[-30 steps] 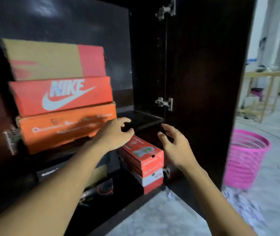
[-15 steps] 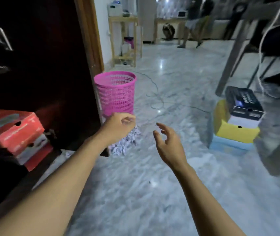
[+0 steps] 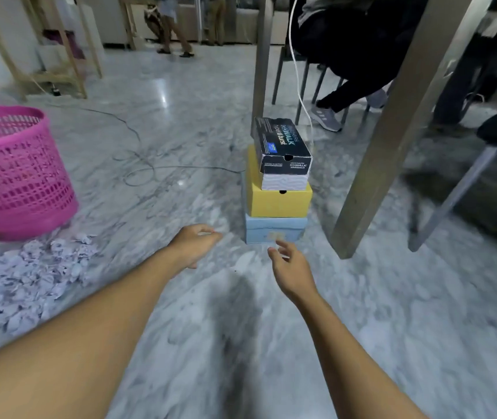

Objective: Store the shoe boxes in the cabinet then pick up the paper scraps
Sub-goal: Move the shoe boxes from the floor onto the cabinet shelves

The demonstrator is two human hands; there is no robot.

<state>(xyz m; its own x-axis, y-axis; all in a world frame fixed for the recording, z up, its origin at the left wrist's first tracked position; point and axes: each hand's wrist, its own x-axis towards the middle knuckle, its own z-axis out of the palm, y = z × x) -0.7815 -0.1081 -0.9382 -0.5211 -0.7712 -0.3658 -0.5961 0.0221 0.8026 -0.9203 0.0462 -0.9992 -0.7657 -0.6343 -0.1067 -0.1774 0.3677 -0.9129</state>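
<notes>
Marble floor (image 3: 180, 131) underfoot; three shoe boxes stacked at twelve o'clock, just beyond your hands: black box (image 3: 282, 143) on top, yellow box (image 3: 277, 202) in the middle, pale blue box (image 3: 274, 229) at the bottom. Your left hand (image 3: 193, 246) and right hand (image 3: 289, 267) both point toward the stack, empty, apart from each other, fingers slack and loosely curled; neither touches cardboard yet.

Judged step: fetch the next box for the cabinet, which is out of view. Take the black box alone, a palm on each long side, lifted straight up, since it sits skewed on the yellow one; mind the table leg (image 3: 392, 131) at two o'clock and the white cable (image 3: 298, 86) hanging behind the stack.

Black lid reads "GOWALK" and "hyper burst"; end panel repeats "GOWALK"; smaller print too blurred.

Paper scraps (image 3: 23, 276) lie at nine o'clock, beside the pink basket (image 3: 14, 173) at ten; leave them for later.
</notes>
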